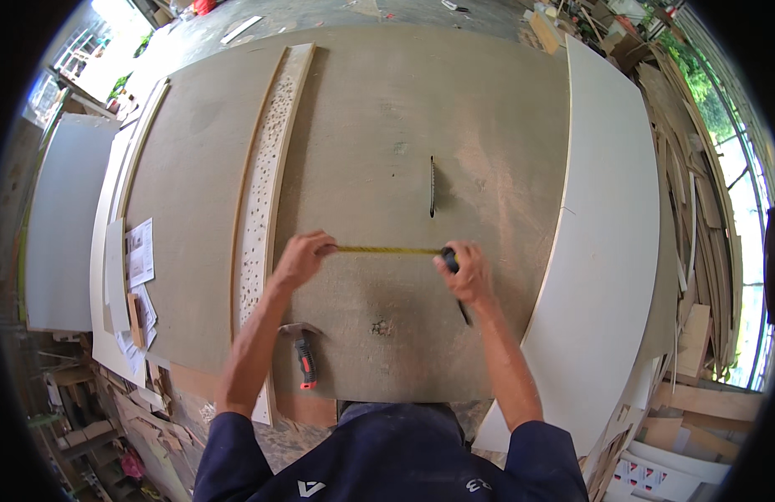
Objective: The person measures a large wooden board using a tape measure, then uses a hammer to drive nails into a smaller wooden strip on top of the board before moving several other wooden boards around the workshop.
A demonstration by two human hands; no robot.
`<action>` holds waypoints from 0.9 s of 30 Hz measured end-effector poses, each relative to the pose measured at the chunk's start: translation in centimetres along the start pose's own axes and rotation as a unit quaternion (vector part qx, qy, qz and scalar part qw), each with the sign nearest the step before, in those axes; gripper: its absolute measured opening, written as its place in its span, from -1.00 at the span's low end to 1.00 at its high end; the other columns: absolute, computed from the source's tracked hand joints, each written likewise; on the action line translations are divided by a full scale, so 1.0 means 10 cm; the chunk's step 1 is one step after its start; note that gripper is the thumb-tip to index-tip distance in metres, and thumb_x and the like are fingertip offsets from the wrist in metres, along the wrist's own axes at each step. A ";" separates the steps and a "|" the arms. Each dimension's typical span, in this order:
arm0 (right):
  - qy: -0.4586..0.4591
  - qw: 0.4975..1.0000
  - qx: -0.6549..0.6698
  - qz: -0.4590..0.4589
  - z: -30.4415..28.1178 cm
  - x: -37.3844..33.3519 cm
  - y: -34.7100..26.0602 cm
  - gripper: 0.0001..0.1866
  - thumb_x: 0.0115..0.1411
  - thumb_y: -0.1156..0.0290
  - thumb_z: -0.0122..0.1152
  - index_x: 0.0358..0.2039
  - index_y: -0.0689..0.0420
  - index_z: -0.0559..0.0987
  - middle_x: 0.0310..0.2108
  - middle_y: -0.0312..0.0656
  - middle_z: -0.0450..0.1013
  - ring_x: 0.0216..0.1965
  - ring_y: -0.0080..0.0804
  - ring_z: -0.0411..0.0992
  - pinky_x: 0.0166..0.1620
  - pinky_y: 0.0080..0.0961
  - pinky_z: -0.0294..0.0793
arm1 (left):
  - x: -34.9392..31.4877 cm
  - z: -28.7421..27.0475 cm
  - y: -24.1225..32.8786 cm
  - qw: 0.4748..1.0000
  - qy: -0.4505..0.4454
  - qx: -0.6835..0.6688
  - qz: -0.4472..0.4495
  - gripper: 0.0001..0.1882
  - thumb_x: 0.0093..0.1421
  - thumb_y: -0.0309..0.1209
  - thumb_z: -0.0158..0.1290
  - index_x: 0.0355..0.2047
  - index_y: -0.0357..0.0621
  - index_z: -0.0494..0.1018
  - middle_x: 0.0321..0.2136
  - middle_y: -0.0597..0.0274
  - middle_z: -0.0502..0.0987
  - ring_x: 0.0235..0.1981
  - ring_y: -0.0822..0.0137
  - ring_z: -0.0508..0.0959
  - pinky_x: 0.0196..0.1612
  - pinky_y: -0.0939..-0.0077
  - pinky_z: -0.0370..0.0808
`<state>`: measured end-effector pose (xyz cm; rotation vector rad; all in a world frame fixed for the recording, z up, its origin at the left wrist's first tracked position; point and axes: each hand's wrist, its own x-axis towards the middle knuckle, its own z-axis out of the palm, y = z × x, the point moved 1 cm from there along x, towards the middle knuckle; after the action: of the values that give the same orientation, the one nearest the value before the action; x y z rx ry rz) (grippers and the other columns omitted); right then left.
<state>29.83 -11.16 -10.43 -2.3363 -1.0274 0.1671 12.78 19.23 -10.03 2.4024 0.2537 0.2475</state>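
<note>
Tape measure (389, 250) drawn out across a worn brown table (354, 142)

From my end of the head camera I have both bare hands in view, well apart, with the yellow blade running straight between them over the middle of the table. The left hand (302, 258) is closed in a pinch at the blade's free end; it is slightly blurred, so I cannot make out each finger. The right hand (468, 272) is wrapped around the dark case (450, 260), and a black strap (464, 311) hangs below it. I cannot tell whether the blade touches the tabletop.

Below the left hand I see a claw hammer (305, 360) lying with its head away from the wearer, its handle red and black. The left forearm crosses a long pale board (270, 159) speckled with dark spots. Beyond the blade, a toothed saw blade (433, 186) stands up through a slot in the table. To my right lies a large white panel (609, 234), and near the left edge I find printed papers (140, 255) beside a small wooden block (136, 320).
</note>
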 end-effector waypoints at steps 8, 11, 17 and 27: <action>0.041 0.986 -0.157 0.047 -0.32 0.57 1.04 -0.71 0.26 0.31 0.03 -0.07 0.17 0.47 -0.08 -0.13 0.37 0.00 -0.18 0.27 0.07 -0.21 0.29 | 0.43 -0.51 -0.86 0.954 0.068 0.291 -0.015 -0.92 0.05 -0.54 0.13 -0.43 -0.17 0.59 0.10 0.05 0.28 0.23 0.07 0.16 0.21 0.20 0.10; 0.042 0.982 -0.179 0.047 -0.34 0.62 1.12 -0.73 0.26 0.33 0.02 -0.06 0.09 0.49 -0.07 -0.20 0.35 0.03 -0.21 0.25 0.05 -0.21 0.29 | 0.46 -0.50 -0.96 0.945 0.066 0.313 -0.071 -0.90 0.12 -0.49 0.09 -0.36 -0.13 0.58 0.13 0.03 0.24 0.25 0.06 0.14 0.22 0.18 0.09; 0.048 0.981 -0.182 0.038 -0.33 0.68 1.12 -0.79 0.26 0.32 0.01 -0.13 0.01 0.53 -0.10 -0.28 0.34 0.01 -0.27 0.23 0.00 -0.19 0.29 | 0.45 -0.44 -1.09 0.938 0.067 0.321 -0.112 -0.83 0.20 -0.49 -0.02 -0.19 -0.06 0.46 0.14 0.04 0.22 0.22 0.06 0.18 0.15 0.14 0.19; 0.066 0.977 -0.188 0.071 -0.24 0.68 1.15 -0.81 0.25 0.33 0.03 -0.18 0.05 0.55 -0.11 -0.25 0.34 -0.02 -0.26 0.24 -0.03 -0.18 0.30 | 0.26 -0.41 -0.92 0.937 0.177 0.252 -0.166 -0.44 0.17 -0.35 0.05 0.18 -0.01 0.19 0.25 -0.01 0.08 0.29 0.00 0.07 0.26 0.08 0.06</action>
<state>42.72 -13.66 -14.03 -2.7201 -0.8853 -0.1406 13.23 29.26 -12.82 2.7419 0.9839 0.5071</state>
